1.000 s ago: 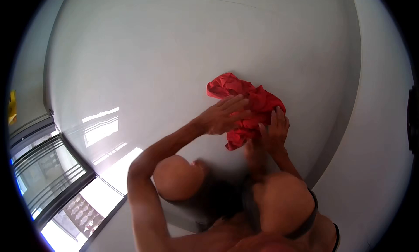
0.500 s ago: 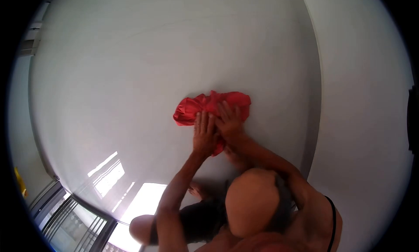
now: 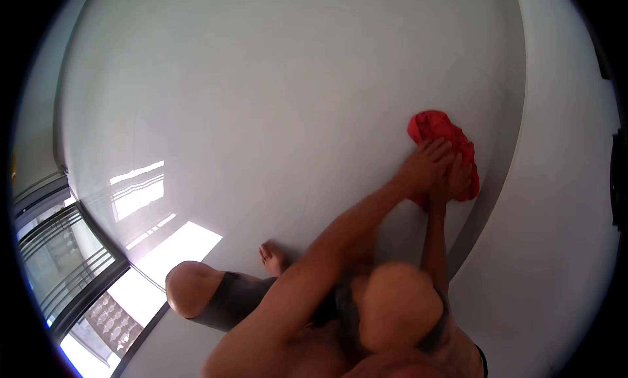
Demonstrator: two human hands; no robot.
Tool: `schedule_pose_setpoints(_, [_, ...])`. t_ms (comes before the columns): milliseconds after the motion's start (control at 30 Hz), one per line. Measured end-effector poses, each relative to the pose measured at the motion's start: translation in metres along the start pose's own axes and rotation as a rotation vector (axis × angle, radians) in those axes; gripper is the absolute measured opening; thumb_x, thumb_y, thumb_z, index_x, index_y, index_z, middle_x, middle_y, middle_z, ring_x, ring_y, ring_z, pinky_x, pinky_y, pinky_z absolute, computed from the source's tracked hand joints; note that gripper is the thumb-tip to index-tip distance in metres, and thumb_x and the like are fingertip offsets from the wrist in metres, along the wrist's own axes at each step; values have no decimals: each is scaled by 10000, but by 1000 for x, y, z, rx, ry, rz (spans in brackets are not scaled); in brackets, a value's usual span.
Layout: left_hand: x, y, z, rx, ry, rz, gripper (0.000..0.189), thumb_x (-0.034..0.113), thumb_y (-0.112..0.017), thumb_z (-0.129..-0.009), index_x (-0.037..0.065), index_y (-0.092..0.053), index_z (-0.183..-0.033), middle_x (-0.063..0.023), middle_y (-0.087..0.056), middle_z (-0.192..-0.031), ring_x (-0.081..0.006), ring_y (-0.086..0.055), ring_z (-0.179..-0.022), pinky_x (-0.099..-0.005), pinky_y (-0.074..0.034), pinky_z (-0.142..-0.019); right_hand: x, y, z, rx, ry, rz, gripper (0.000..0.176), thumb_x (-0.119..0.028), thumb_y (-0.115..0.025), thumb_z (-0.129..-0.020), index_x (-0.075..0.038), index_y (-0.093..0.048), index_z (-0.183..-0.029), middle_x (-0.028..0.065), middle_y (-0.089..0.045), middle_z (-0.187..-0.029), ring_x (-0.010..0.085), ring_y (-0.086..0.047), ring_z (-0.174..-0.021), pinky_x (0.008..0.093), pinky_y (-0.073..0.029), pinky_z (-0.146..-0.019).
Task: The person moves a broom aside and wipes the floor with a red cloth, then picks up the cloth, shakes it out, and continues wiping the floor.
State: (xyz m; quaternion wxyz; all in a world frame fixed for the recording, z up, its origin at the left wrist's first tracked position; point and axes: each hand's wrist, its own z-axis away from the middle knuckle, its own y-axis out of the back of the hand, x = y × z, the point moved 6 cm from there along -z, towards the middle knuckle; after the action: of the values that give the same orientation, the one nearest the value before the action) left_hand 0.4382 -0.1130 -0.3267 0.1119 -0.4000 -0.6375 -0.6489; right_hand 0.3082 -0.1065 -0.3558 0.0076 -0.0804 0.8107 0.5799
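Observation:
A crumpled red cloth [image 3: 435, 124] lies on the pale, smooth floor [image 3: 281, 116], close to the wall on the right. My left hand [image 3: 426, 162] presses flat on the cloth's near left part, fingers stretched out and pointing up and right. Just to its right, my right hand [image 3: 458, 176] rests on the cloth as well, its fingers spread over the fabric. The two hands are side by side and nearly touch. Part of the cloth is hidden beneath them.
A white wall [image 3: 556, 182] with a grey skirting strip [image 3: 487, 201] runs along the right. A glass door with a dark frame [image 3: 98, 280] stands at the lower left, with bright sunlight patches on the floor. My bent knees [image 3: 399, 306] and a bare foot [image 3: 271, 257] are below.
Both hands and the red cloth have moved right across the floor, toward the wall. The cloth has turned and now lies more lengthwise. The camera view has also shifted.

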Motion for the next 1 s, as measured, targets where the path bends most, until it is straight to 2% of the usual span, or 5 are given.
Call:
schedule_pose_setpoints(200, [-109,109,39,133,250,-261,480,199,-638,-940,76,-611,-1403,-149,-479,-1569,-445,-357,-1509,-598,-308,-1212,-163,-47,-73,30,235,-274,654,-557,-499,-1030,-130,-550,-1522,272,-529,-1505,499,-426,-1446,742,-246,-1131])
schedule_pose_setpoints(500, [-186,226,363,665,935,-309,423,260,-452,-1076,-5,-632,-1352,-303,-520,-1507,-490,-467,-1402,-569,-372,-1176,-468,9,67,-232,893,-650,514,-354,-578,-987,-65,-640,-1407,283,-549,-1472,491,-413,-1449,753,-316,-1125])
schedule_pose_setpoints(633, [-162,192,357,538,913,-706,391,228,-453,-1094,-53,-580,-1335,-302,-486,-1533,-486,-465,-1409,-565,-374,-1175,-460,5,80,-234,1071,-646,481,-347,-573,-992,-78,-662,-1381,242,-596,-1437,479,-435,-1436,738,-325,-1141])
schedule_pose_setpoints(833, [-71,115,318,887,1194,-277,318,117,-571,-1035,-38,-526,-1309,-279,-399,-1584,-531,-326,-1493,-564,-338,-1208,-344,21,108,-277,1188,-559,418,-315,-598,-976,-85,-691,-1313,228,-612,-1423,457,-449,-1451,737,-335,-1138])
schedule_pose_setpoints(1000, [-60,62,194,598,906,-124,392,103,-586,-972,-29,-549,-1339,-268,-434,-1554,-490,-279,-1533,-596,-285,-1256,-201,-13,61,-293,720,-445,524,-319,-583,-993,-130,-595,-1481,229,-481,-1588,430,-391,-1526,710,-251,-1199])
